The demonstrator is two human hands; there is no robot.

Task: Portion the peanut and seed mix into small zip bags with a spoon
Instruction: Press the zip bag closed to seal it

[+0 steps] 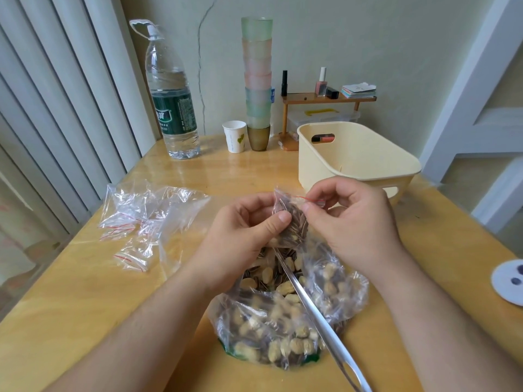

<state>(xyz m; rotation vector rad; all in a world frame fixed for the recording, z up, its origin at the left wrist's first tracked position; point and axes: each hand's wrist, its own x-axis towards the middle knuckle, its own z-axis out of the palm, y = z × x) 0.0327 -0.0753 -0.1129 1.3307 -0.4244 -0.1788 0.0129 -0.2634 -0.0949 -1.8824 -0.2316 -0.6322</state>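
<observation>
Both hands meet above the big bag of peanuts and seeds [285, 315] on the wooden surface [85, 278]. Left hand [249, 227] and right hand [351, 216] each pinch the small zip bag [293, 222], fingers clenched on its red-lined mouth, which points up and away. Its long axis hangs roughly upright. Inside the big bag, the spoon [317, 315] slants toward the near right edge, bowl buried.
</observation>
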